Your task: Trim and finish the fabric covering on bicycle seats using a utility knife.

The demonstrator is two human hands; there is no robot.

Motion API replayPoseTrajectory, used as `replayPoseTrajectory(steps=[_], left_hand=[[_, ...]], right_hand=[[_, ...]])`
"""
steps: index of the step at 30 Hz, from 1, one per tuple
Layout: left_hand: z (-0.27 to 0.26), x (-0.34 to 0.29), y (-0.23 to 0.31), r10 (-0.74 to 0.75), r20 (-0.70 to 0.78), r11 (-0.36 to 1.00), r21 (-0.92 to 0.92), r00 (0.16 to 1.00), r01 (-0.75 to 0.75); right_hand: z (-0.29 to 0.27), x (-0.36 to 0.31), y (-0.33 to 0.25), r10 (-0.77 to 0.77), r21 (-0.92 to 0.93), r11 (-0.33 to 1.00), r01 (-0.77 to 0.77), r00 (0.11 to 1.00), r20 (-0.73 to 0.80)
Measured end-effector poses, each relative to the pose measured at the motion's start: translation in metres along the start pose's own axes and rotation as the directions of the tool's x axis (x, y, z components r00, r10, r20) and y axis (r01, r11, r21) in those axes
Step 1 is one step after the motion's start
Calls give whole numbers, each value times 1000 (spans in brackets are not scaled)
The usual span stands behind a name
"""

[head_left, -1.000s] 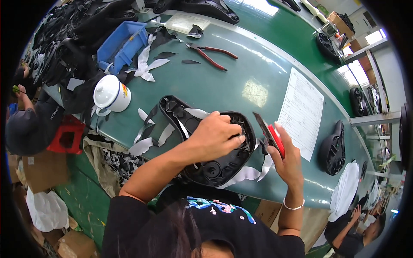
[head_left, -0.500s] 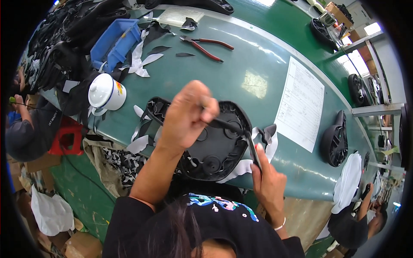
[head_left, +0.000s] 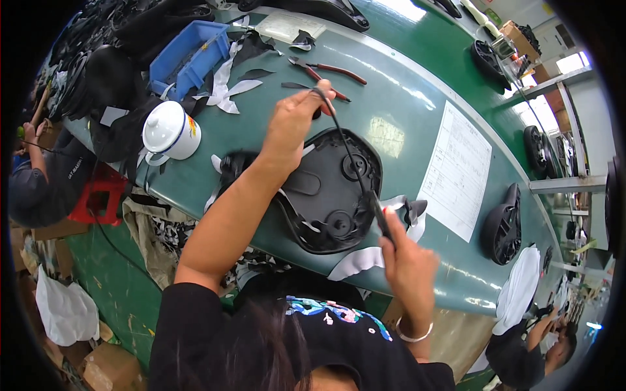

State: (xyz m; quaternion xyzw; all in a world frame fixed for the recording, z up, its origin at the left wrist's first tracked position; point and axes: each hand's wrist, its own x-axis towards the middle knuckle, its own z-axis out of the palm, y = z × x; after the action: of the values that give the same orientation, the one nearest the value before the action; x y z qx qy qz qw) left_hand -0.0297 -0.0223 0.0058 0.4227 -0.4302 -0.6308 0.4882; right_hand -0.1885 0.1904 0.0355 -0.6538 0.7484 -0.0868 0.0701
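Observation:
A black moulded plastic shell lies underside up on the green table, with white trim sticking out around its rim. My left hand is raised over the shell's far edge and pinches the end of a thin black strip. The strip runs down across the shell to my right hand, which grips a dark slim tool at the shell's near right edge.
A white enamel mug stands left of the shell, a blue bin behind it. Red-handled pliers and scraps lie at the back, a paper sheet to the right, another black shell beyond. Other people sit at left and lower right.
My left hand has lifted from the shell toward the far side, drawing the black strip out long. My right hand dropped to the near edge; the red-handled tool it held is out of sight.

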Motion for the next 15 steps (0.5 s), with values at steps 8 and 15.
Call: replayPoseTrajectory(steps=[8,15], left_hand=[[-50,-99,-2,128,451,989,-128,883,-78],[-79,-52,100,499,54,755,-517,865,-404]], right_hand=[[-43,110,49,-495,-6,860,510,837,232],[-47,31,57,-260,-212,927,310,937,231]])
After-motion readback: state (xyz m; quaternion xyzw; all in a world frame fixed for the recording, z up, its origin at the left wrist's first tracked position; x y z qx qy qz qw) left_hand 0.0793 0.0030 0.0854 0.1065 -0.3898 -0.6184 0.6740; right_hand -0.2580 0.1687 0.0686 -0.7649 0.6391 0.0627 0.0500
